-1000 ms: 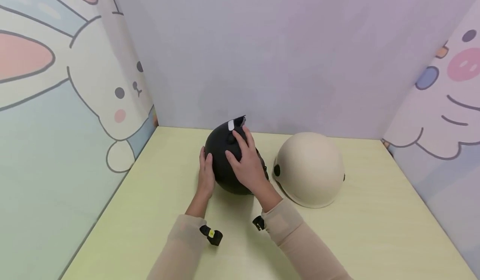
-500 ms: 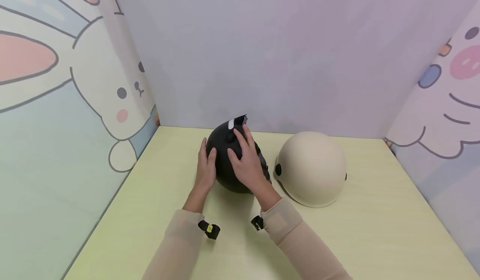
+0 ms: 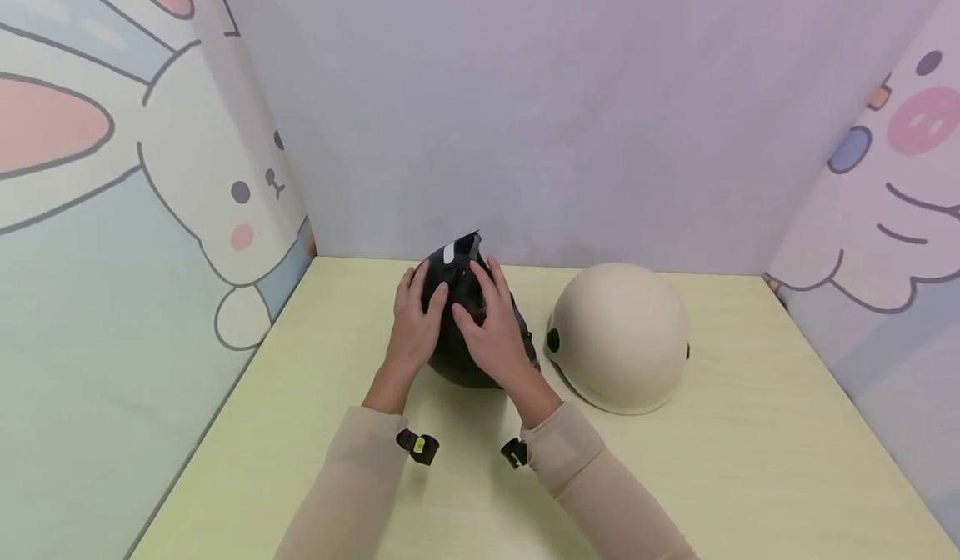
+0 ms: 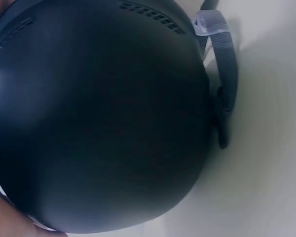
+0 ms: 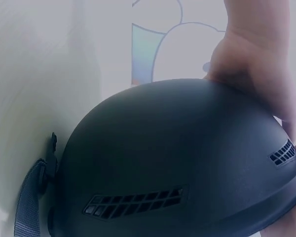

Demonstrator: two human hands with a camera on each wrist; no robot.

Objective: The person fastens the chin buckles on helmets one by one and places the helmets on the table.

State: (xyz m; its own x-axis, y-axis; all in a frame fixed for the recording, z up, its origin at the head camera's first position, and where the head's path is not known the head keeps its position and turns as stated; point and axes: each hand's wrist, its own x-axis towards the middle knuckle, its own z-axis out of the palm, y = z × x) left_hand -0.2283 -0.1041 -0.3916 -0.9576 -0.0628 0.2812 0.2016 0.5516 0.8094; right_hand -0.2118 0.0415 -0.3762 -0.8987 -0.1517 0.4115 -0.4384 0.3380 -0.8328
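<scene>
Between both hands, a black helmet (image 3: 456,356) stands tilted on the table, with a white patch near its raised upper end. My left hand (image 3: 411,327) grips its left side, thumb and fingers spread over the shell. On the opposite side, my right hand (image 3: 493,335) holds it with curved fingers near the top edge. The left wrist view is mostly filled by the smooth shell, a dark strap (image 4: 226,64) hanging beside it. Slotted vents (image 5: 138,200) show in the right wrist view. Much of the helmet's far side is hidden.
A beige helmet (image 3: 622,335) sits dome up just right of the black one. The pale yellow table (image 3: 750,427) ends at a plain lilac back wall (image 3: 525,110). Side walls bear a cartoon rabbit (image 3: 202,152) and a pink-snouted figure (image 3: 926,118).
My left hand has slid up and inward over the black helmet, its thumb now closer to my right hand. The right hand stays nearly in place; the beige helmet has not moved.
</scene>
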